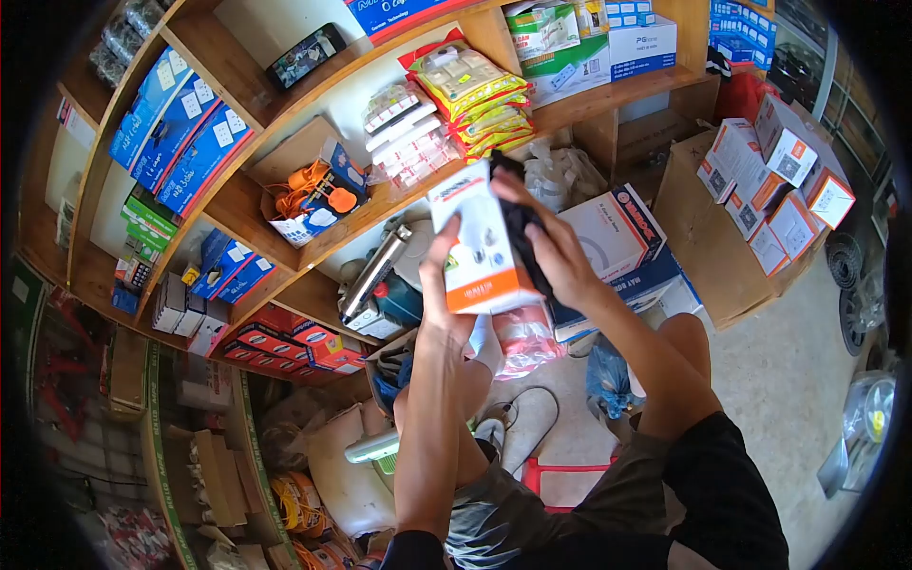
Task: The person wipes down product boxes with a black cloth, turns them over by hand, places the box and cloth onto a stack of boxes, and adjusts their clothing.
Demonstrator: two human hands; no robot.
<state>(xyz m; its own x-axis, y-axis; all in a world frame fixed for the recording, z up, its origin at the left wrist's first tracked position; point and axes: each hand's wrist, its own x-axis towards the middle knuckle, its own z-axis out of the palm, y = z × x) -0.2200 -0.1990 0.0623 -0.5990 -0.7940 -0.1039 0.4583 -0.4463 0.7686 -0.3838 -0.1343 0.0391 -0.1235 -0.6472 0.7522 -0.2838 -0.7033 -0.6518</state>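
Observation:
A white and orange product box (475,237) is tilted in front of my chest. My left hand (445,285) grips its left side and lower edge, thumb on the printed front. My right hand (556,242) is closed on a black cloth (521,228) pressed against the box's right side. Some of the right fingers are blurred or hidden by the cloth. Just below the box lies a pink, plastic-wrapped bundle (525,340).
Wooden shelves (313,252) with boxed goods curve ahead and left. At right, a large cardboard carton (698,247) bears several white and orange boxes (793,228). A white and blue box (613,233) stands behind my right hand. Below are a blue bag (613,375) and a red frame (534,475).

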